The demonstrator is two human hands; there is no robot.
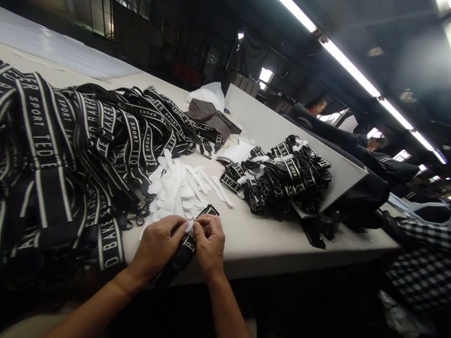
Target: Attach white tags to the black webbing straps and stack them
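At the table's front edge, my left hand point(157, 243) and my right hand point(209, 242) are closed with their fingertips almost meeting. Between them they pinch a small white strip point(190, 225), which lies against a folded black strap point(185, 250) with white lettering. The strap's upper end pokes out behind my right fingers, and its lower part hangs in shadow between my wrists. Just beyond my hands is a loose heap of white strips point(174, 188). My fingers hide much of the held strip, so I cannot tell whether it circles the strap.
A large pile of lettered black straps point(66, 136) covers the left of the table point(256, 243). Folded strap bundles point(289, 171) are stacked at the right, before a pale board point(255, 119). Grey cloth point(210, 117) lies behind. A person in a checked sleeve point(439, 262) is at far right.
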